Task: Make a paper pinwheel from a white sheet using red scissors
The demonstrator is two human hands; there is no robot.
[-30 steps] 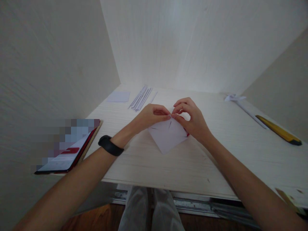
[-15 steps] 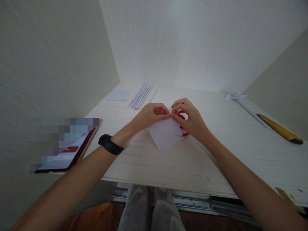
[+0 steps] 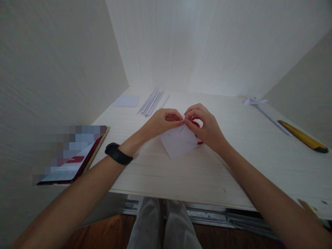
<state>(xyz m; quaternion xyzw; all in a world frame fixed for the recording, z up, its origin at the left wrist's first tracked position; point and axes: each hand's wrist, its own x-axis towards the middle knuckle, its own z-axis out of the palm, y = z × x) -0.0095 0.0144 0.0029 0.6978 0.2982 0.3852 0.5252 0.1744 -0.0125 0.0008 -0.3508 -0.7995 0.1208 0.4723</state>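
Both my hands meet over the middle of the table, pinching the upper edge of a square sheet of white paper (image 3: 178, 143). The sheet hangs with one corner pointing toward me and shows short slits. My left hand (image 3: 168, 121), below a black wristband, has thumb and fingers closed on the paper. Fingertips of my right hand (image 3: 201, 121) are closed on the same spot, touching the left ones. Behind the paper and right hand, red scissors handles (image 3: 199, 141) show in part; their blades are hidden.
At the back left lie a small stack of paper (image 3: 127, 100) and several thin rolled paper sticks (image 3: 151, 102). A tablet (image 3: 75, 159) leans at the left. On the right are a paper pinwheel on a stick (image 3: 271, 118) and a yellow utility knife (image 3: 302, 136). Walls stand on three sides.
The hands keep their pinch at the paper's upper edge. The paper has tilted slightly, so its slits show differently. The whole view has shifted a little.
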